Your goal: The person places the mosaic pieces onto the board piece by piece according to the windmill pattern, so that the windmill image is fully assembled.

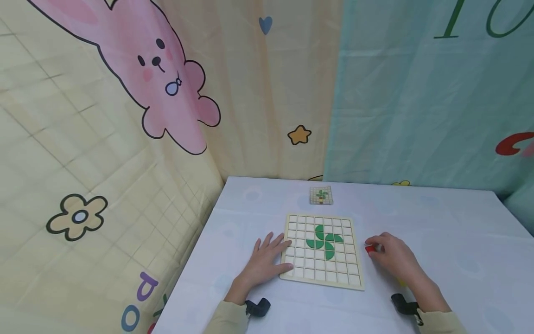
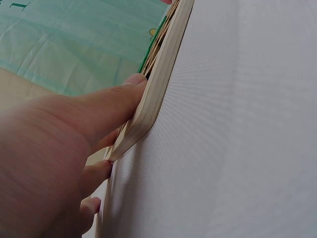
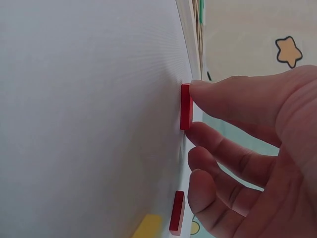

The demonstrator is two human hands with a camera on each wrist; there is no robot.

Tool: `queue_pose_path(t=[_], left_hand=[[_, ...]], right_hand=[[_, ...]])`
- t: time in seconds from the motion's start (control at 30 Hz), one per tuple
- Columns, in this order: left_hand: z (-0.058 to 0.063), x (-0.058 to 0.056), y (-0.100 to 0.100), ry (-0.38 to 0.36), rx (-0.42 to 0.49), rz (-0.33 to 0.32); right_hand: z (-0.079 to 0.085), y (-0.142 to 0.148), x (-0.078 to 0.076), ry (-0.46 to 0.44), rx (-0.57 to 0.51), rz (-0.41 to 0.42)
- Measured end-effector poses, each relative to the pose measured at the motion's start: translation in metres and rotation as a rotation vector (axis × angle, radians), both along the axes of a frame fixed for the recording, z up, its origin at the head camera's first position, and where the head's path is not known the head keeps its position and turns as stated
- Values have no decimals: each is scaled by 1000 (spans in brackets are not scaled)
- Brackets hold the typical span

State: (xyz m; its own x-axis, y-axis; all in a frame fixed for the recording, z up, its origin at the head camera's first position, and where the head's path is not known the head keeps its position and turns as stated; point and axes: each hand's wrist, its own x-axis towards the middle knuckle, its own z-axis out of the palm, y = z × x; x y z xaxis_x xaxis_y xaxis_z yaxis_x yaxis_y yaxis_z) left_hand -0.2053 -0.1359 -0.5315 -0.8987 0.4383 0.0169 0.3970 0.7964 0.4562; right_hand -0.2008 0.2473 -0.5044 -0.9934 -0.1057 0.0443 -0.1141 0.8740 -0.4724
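Note:
A square wooden grid board (image 1: 342, 273) lies on the table, with white cells and several green rounded tiles (image 1: 329, 251) forming a pinwheel near its middle. Fingers spread, my left hand (image 1: 263, 262) rests at the board's left side, the thumb and fingertips touching its edge. In the left wrist view the thumb (image 2: 114, 101) presses on the board's rim. Right of the board, my right hand (image 1: 394, 257) pinches a small flat red block (image 3: 186, 106) between thumb and index finger, at the table surface. The other fingers of that hand curl loosely beside it.
Behind the board lies a small picture card (image 1: 321, 195) showing a similar green pattern on a grid. A second red block (image 3: 177, 213) and a yellow piece (image 3: 147, 226) lie near the right hand. Printed curtains (image 1: 271, 83) hang behind the white table (image 1: 459, 222).

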Motion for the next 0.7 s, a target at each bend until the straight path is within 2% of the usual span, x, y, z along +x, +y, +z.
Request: queue_pose_path(t=[0.3,0.7], left_hand=[[3,1,0,-4,14,0],[0,1,0,12,-7,-5]], right_hand=[[-3,2,-1,7,4,-12],[-2,2,3,10,8,-36]])
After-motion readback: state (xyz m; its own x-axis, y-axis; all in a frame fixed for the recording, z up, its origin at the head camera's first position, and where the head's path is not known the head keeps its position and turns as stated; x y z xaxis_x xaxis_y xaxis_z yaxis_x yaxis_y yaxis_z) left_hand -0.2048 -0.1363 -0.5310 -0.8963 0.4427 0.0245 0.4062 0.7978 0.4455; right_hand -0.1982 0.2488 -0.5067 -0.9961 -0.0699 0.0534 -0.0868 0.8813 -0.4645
